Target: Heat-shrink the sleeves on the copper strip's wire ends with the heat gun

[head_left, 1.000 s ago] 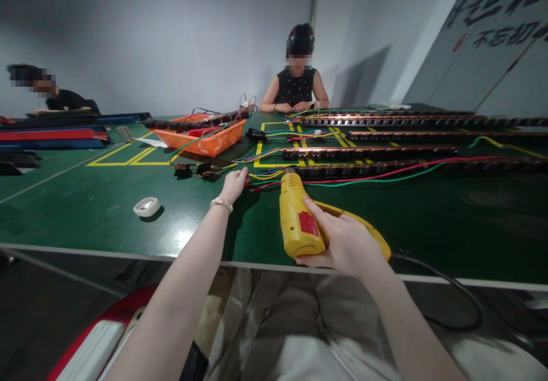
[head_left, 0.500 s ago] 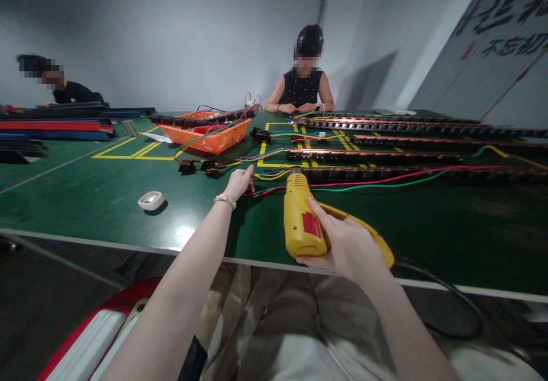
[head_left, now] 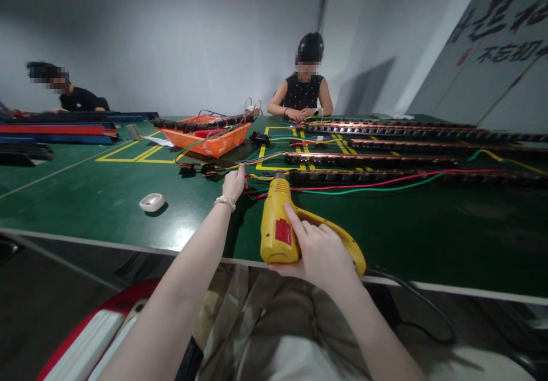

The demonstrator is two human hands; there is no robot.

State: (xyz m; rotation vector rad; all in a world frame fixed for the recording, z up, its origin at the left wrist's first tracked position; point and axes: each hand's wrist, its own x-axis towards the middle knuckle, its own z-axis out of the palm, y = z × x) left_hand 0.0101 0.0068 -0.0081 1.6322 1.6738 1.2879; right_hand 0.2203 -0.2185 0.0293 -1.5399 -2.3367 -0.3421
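Observation:
My right hand (head_left: 323, 252) is wrapped round a yellow heat gun (head_left: 277, 221), its nozzle pointing away from me over the table. Beside the nozzle, my left hand (head_left: 234, 185) is closed on the ends of several coloured wires (head_left: 262, 177); the fingertips are partly hidden. These wires lead to the nearest long dark strip (head_left: 363, 177) with its row of segments. A red wire (head_left: 342, 187) and a green wire (head_left: 359, 190) run along the near side of that strip. Black connectors (head_left: 208, 169) lie just beyond my left hand.
An orange basket (head_left: 214, 144) holding strips and wires stands at back left. A white roll (head_left: 151, 202) lies on the green table (head_left: 98, 198). More copper-edged strips (head_left: 385, 160) lie at right. One person (head_left: 303, 93) sits opposite, another (head_left: 81, 98) at far left. A black cable (head_left: 428, 298) trails from the heat gun.
My right hand has moved the heat gun left, bringing its nozzle closer to my left hand. My left hand has shifted slightly left and still grips the wires.

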